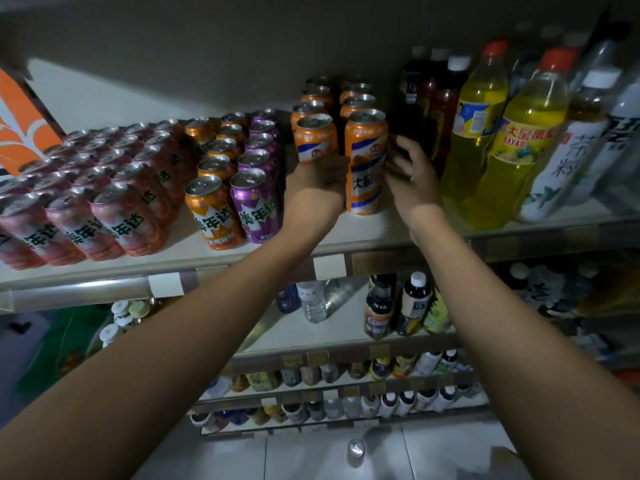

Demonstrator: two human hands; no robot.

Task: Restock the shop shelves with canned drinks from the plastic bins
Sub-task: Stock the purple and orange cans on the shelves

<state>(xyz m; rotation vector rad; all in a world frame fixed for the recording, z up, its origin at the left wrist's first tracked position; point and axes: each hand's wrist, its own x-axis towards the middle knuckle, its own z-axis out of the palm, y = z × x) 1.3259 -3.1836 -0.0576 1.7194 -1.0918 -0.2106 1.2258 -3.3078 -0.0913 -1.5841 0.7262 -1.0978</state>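
Observation:
On the top shelf (242, 252), two rows of orange canned drinks run back from the front. My left hand (317, 188) grips the front can of the left row, an orange and white can (315, 138), around its lower half. The front can of the right row, a taller orange and white can (367, 164), stands upright on the shelf. My right hand (410, 171) is just to its right, fingers loosely bent and blurred, touching that can's side and holding nothing I can make out. No plastic bin is in view.
Pink cans (104, 209), orange cans (213, 211) and purple cans (254, 202) fill the shelf's left part. Dark bottles (429, 98) and yellow bottles (512, 150) stand to the right. Lower shelves hold bottles. A single can (356, 452) stands on the floor.

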